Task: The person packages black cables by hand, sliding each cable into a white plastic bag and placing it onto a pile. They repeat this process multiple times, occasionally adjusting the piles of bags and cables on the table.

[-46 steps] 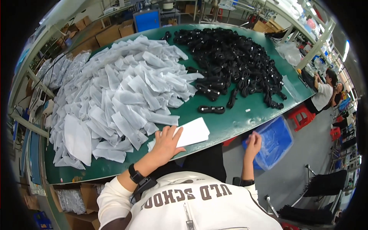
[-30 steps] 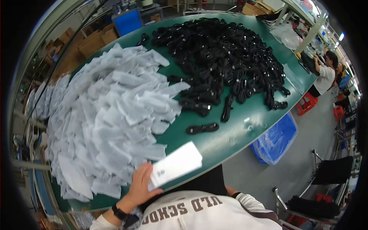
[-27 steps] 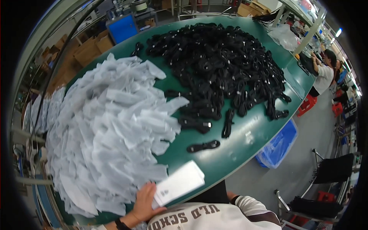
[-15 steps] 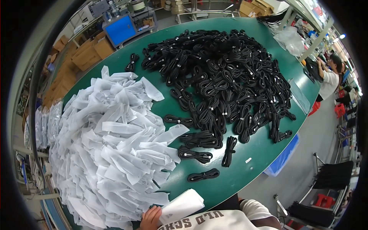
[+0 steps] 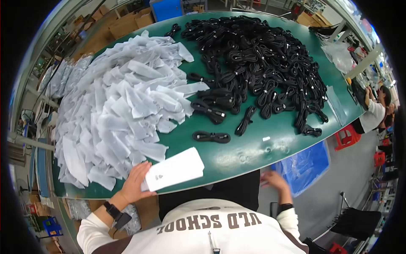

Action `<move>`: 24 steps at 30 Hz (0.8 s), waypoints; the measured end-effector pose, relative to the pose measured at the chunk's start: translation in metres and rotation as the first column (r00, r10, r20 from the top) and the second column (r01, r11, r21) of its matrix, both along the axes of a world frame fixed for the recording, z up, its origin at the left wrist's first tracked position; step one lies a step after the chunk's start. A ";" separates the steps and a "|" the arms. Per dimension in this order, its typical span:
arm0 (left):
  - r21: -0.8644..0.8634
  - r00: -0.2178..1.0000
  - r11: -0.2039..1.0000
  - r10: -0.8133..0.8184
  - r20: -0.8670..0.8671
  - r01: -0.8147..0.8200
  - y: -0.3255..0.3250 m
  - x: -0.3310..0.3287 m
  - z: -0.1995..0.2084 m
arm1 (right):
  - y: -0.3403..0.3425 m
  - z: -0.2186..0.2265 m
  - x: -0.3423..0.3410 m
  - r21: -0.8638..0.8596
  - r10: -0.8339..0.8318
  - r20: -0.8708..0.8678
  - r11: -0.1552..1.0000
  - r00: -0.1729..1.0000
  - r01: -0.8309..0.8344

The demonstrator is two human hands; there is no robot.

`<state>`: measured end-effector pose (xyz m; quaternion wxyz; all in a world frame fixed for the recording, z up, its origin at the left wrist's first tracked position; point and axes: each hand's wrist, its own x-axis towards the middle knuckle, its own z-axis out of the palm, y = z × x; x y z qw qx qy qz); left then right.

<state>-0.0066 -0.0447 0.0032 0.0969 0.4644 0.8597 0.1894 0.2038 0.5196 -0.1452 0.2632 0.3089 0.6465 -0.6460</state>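
Note:
My left hand is closed on the near-left end of a stack of flat white bags at the table's front edge. Beyond it rises a large heap of filled white translucent bags. My right hand is past the table edge beside my lap, fingers loosely apart, with nothing visible in it. Several bundled black cables lie loose between the stack and a big pile of them; the closest is a coiled cable. The main pile of black cables covers the far middle and right.
The green table curves in front of me. A blue plastic-lined bin stands on the floor at the right, near a red stool. Another person works at the far right. Cardboard boxes stand behind the table at left.
The view has tipped down toward my lap, so the table appears higher and both forearms show. My right hand has come into view. My left hand stays at the white stack.

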 end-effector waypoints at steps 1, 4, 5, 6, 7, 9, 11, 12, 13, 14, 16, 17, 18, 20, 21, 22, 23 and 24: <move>0.005 1.000 1.000 0.002 0.004 -0.002 0.002 -0.001 -0.004 | 0.002 0.055 -0.003 0.005 0.019 -0.124 1.000 0.992 -0.019; 0.073 0.997 0.994 -0.078 -0.024 0.079 0.013 -0.015 -0.010 | -0.001 0.154 -0.005 0.018 0.057 -0.494 0.998 0.868 -0.055; 0.070 0.998 0.995 -0.065 -0.024 0.066 0.015 -0.015 -0.007 | -0.014 0.175 -0.016 0.042 0.018 -0.590 0.999 0.807 0.008; 0.142 0.999 0.989 -0.028 -0.043 0.034 0.018 -0.011 -0.004 | -0.030 0.186 -0.034 0.050 -0.012 -0.682 0.997 0.731 0.063; 0.223 0.998 0.975 0.001 -0.059 0.012 0.024 -0.007 -0.002 | -0.042 0.193 -0.056 0.249 0.137 -0.745 0.965 0.653 0.082; 0.278 0.969 0.959 0.118 -0.219 -0.054 0.040 0.012 0.009 | -0.072 0.203 -0.105 0.610 0.470 -0.735 0.774 0.489 0.172; 0.424 0.922 0.895 0.270 -0.278 -0.135 0.073 0.032 0.020 | -0.103 0.200 -0.143 0.794 0.711 -0.607 0.534 0.355 0.291; 0.501 0.931 0.846 0.314 -0.189 -0.183 0.095 0.041 0.022 | -0.114 0.189 -0.159 0.823 0.781 -0.552 0.454 0.293 0.341; 0.547 0.947 0.822 0.281 -0.154 -0.155 0.116 0.044 0.023 | -0.119 0.177 -0.170 0.827 0.790 -0.545 0.450 0.281 0.337; 0.592 0.964 0.796 0.238 -0.120 -0.123 0.135 0.044 0.023 | -0.121 0.162 -0.179 0.912 0.849 -0.399 0.330 0.347 0.243; 0.569 0.972 0.813 0.214 -0.095 -0.124 0.162 0.039 0.018 | -0.125 0.147 -0.183 0.970 0.890 -0.238 0.196 0.388 0.145; 0.538 0.980 0.834 0.187 -0.068 -0.122 0.168 0.037 0.013 | -0.128 0.142 -0.183 0.965 0.889 -0.248 0.193 0.386 0.174; 0.543 0.979 0.830 0.193 -0.069 -0.125 0.173 0.036 0.007 | -0.130 0.137 -0.180 0.960 0.884 -0.258 0.191 0.389 0.203; 0.480 0.962 0.862 0.246 -0.119 -0.161 0.178 0.033 -0.004 | -0.134 0.136 -0.175 0.954 0.881 -0.268 0.188 0.389 0.232; 0.445 0.953 0.878 0.266 -0.144 -0.178 0.179 0.031 -0.010 | -0.133 0.136 -0.171 0.916 0.817 -0.400 0.371 0.415 0.152; 0.446 0.955 0.878 0.262 -0.137 -0.177 0.179 0.029 -0.013 | -0.132 0.137 -0.165 0.837 0.729 -0.512 0.542 0.454 0.074; 0.459 0.956 0.868 0.270 -0.118 -0.188 0.181 0.029 -0.015 | -0.131 0.141 -0.156 0.723 0.620 -0.600 0.690 0.505 0.011; 0.471 0.956 0.859 0.277 -0.099 -0.200 0.182 0.029 -0.016 | -0.134 0.146 -0.147 0.728 0.620 -0.594 0.685 0.513 0.014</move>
